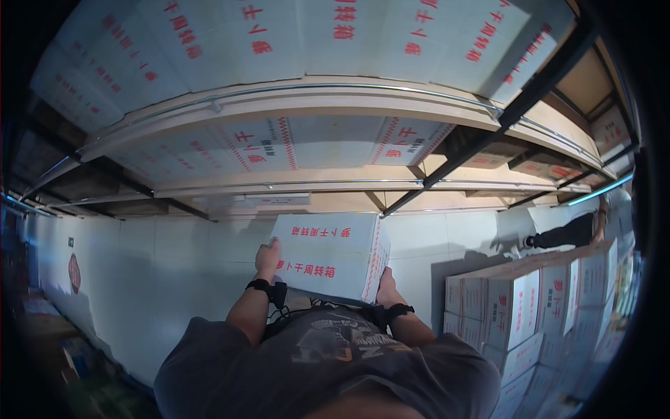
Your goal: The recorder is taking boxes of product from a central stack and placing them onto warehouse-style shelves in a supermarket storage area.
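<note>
A white cardboard carton (324, 251) with red printing on its top is held level in front of my waist. My left hand (268, 256) grips its left side, thumb near the upper edge. On the opposite side, my right hand (387, 287) presses against the near right corner, its fingers partly hidden by the carton. Black bands circle both wrists. Beyond the carton stands a storage rack (314, 105) with wooden shelves and black posts.
Printed cartons (335, 42) line the upper shelf, with more cartons (335, 141) on the shelf below. Stacked cartons (515, 309) stand on the tiled floor (183, 262) at my right. Behind that stack, another person (576, 230) is partly visible. Black diagonal-looking posts (466, 131) divide the rack.
</note>
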Available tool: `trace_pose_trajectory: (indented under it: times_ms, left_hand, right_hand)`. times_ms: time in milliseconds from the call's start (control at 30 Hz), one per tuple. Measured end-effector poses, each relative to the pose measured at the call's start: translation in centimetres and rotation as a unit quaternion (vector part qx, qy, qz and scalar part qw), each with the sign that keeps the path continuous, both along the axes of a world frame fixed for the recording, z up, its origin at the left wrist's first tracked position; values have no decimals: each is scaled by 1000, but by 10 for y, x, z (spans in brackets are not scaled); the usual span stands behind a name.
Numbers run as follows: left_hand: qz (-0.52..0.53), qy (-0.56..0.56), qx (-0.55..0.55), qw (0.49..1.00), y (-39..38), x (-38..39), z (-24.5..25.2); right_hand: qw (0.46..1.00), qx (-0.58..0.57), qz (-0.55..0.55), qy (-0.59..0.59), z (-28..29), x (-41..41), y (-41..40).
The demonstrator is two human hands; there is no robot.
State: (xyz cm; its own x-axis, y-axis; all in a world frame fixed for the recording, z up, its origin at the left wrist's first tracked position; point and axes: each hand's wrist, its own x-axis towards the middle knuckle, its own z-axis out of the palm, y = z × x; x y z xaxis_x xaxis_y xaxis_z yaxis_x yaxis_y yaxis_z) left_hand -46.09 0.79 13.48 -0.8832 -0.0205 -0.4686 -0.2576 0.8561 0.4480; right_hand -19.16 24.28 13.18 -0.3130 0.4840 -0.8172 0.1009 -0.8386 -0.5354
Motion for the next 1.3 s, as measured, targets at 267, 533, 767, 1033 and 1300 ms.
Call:
trace_pose_trajectory:
  times_ms: [267,533,767,1033,1300]
  left_hand:
    - [44,-33,48,997,-72,39,2]
    - [81,-13,46,996,-85,14,-16]
    - [112,-102,13,988,-99,-4,-50]
    - [84,-106,-37,990,-58,-16,-65]
    - [66,-7,-51,996,-18,-46,-124]
  right_hand:
    - [995,-17,80,-65,-22,16,-29]
    - [990,-3,139,-31,-18,-31,-33]
    - [989,-8,116,-91,-67,-36,-50]
    - [991,-69,113,-31,-70,-35,-39]
    - [984,-73,131,95,-123,-79,13]
